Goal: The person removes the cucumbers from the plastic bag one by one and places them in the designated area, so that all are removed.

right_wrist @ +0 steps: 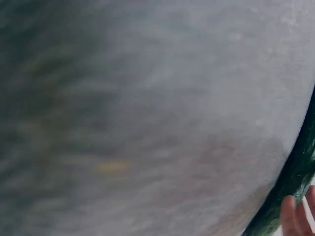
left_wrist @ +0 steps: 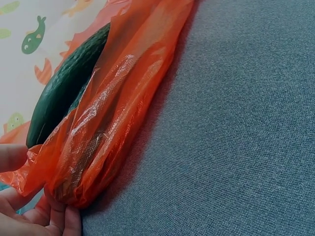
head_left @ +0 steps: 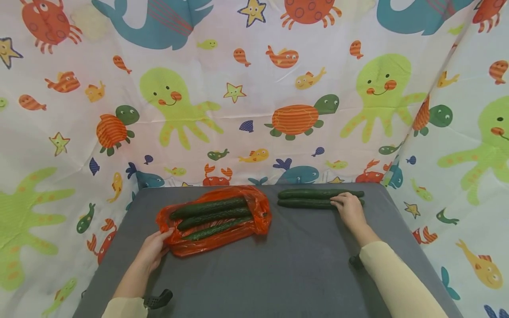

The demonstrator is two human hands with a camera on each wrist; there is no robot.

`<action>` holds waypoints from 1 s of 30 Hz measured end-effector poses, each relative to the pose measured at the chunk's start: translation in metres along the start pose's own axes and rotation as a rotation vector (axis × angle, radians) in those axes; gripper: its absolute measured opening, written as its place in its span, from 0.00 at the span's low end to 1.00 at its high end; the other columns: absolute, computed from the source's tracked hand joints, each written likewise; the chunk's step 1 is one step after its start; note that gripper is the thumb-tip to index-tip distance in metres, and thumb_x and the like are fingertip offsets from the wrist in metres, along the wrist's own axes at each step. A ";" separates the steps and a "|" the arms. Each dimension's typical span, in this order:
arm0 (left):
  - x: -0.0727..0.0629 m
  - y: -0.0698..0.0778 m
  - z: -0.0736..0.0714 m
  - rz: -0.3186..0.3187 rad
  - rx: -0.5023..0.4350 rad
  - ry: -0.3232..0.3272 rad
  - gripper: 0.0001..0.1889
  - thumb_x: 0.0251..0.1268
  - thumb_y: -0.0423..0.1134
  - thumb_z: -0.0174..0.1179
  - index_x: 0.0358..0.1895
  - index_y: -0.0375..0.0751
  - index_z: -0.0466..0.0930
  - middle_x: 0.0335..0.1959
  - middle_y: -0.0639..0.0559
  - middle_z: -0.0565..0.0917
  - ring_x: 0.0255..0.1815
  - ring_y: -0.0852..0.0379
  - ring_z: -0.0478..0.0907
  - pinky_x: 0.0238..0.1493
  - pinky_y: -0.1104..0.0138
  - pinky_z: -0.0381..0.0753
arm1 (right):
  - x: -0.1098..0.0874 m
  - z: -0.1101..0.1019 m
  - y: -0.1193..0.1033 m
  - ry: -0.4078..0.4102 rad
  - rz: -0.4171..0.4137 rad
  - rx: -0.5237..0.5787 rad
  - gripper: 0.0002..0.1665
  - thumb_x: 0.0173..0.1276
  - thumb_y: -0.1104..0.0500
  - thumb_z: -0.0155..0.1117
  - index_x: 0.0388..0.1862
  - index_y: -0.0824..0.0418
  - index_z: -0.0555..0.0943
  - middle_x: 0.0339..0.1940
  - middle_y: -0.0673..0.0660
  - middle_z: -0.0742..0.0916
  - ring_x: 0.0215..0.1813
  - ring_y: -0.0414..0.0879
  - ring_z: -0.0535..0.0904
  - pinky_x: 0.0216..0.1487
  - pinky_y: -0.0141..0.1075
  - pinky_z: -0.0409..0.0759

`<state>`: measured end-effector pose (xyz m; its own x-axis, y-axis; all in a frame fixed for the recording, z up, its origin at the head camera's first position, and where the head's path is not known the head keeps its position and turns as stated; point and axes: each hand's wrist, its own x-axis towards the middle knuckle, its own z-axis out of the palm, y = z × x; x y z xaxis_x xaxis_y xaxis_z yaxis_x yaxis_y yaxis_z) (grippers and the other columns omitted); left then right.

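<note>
An orange plastic bag (head_left: 260,210) lies on the table with several dark green cucumbers (head_left: 214,218) showing through its opening. My left hand (head_left: 153,247) pinches the bag's near left edge between thumb and fingers; in the left wrist view, the thin film (left_wrist: 113,113) bunches at the fingertips beside a cucumber (left_wrist: 64,88). To the right of the bag, two more cucumbers lie side by side, a back one (head_left: 306,193) and a front one (head_left: 302,203). My right hand (head_left: 350,210) reaches over their right part, its bent fingers and thumb holding the front cucumber. Only fingertips (right_wrist: 289,214) on a cucumber (right_wrist: 293,172) show in the right wrist view.
The grey table (head_left: 258,282) ends at a curtain (head_left: 246,150) printed with sea animals, which rises behind it and along both sides. Black straps (head_left: 159,300) hang at the wrists below pale yellow sleeves (head_left: 397,278).
</note>
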<state>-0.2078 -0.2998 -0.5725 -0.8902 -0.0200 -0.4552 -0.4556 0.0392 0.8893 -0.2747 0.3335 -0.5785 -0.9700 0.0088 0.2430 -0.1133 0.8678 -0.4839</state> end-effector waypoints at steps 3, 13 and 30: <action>-0.001 -0.002 -0.002 -0.005 -0.001 0.010 0.33 0.82 0.47 0.46 0.80 0.35 0.52 0.82 0.39 0.52 0.81 0.40 0.49 0.78 0.41 0.49 | 0.002 0.002 -0.005 0.039 -0.008 0.031 0.13 0.68 0.61 0.69 0.49 0.66 0.87 0.51 0.69 0.83 0.57 0.67 0.75 0.57 0.61 0.74; -0.002 0.001 0.000 0.001 -0.022 0.026 0.32 0.81 0.46 0.47 0.80 0.36 0.53 0.82 0.41 0.54 0.81 0.42 0.49 0.78 0.42 0.49 | -0.005 0.014 -0.039 0.115 -0.043 0.023 0.18 0.66 0.55 0.72 0.52 0.60 0.87 0.54 0.63 0.83 0.57 0.64 0.77 0.52 0.60 0.77; 0.001 -0.003 0.002 0.054 -0.027 0.035 0.28 0.79 0.43 0.51 0.74 0.31 0.61 0.79 0.40 0.60 0.78 0.44 0.56 0.77 0.43 0.54 | -0.004 0.029 -0.183 0.199 -0.223 0.342 0.24 0.65 0.59 0.74 0.60 0.59 0.83 0.41 0.59 0.89 0.43 0.51 0.86 0.40 0.46 0.85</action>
<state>-0.2076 -0.2976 -0.5760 -0.9128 -0.0540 -0.4049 -0.4061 0.0144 0.9137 -0.2558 0.1607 -0.5151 -0.8572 -0.0354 0.5138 -0.4122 0.6453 -0.6432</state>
